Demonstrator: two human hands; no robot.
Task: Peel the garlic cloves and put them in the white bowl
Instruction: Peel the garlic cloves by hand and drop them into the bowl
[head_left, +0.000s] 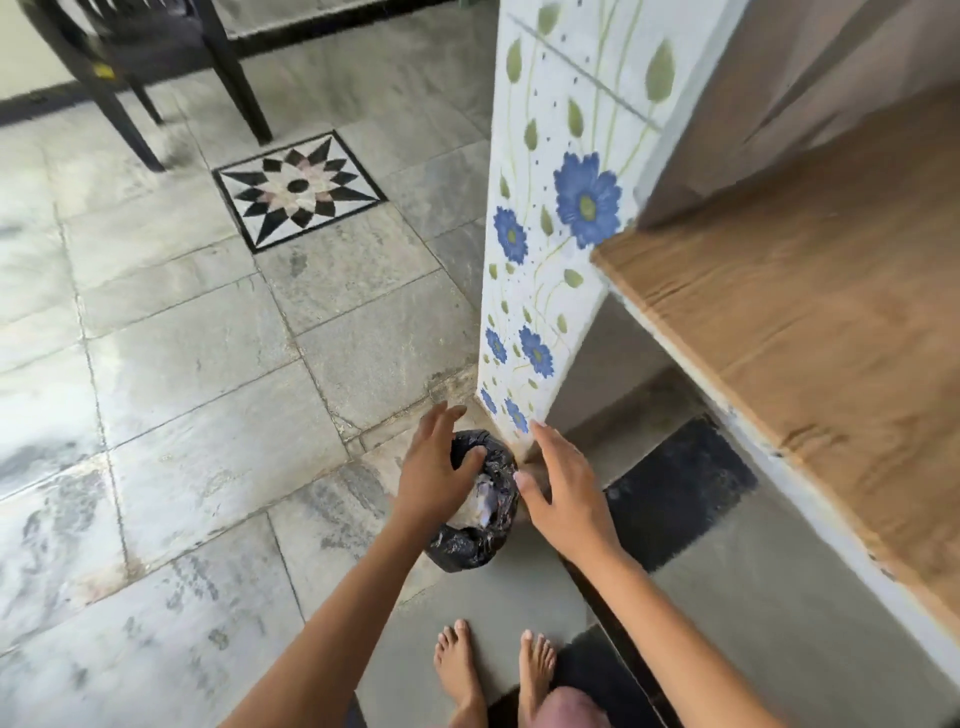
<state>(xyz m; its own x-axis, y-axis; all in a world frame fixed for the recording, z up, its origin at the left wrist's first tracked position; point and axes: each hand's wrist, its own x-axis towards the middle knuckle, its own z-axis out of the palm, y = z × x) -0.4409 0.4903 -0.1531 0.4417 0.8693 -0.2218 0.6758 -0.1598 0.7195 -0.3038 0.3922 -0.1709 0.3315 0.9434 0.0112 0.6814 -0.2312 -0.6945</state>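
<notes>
Head view looked steeply down at a grey tiled floor (208, 364). Just below centre stood a small bin lined with a black bag (467, 545). Pale scraps (475, 506) lay inside it; what they were could not be told. The left hand (436, 473) hung over the bin's 10 o'clock side with fingers spread, hiding much of the rim. Whether its thumb touched the bag could not be told. The right hand (563, 493) was at the bin's 3 o'clock, fingers also spread and gripping nothing. Where the garlic cloves and the white bowl stood could not be told from this view.

Two bare feet (457, 660) showed at 6 o'clock, partly cut off by the lower edge. A tiled pillar with blue flowers (550, 234) rose at 12 o'clock of the bin. The wooden desk (805, 312) at 3 o'clock was blurred. A dark chair (130, 62) at 11 o'clock was cut off by the top edge.
</notes>
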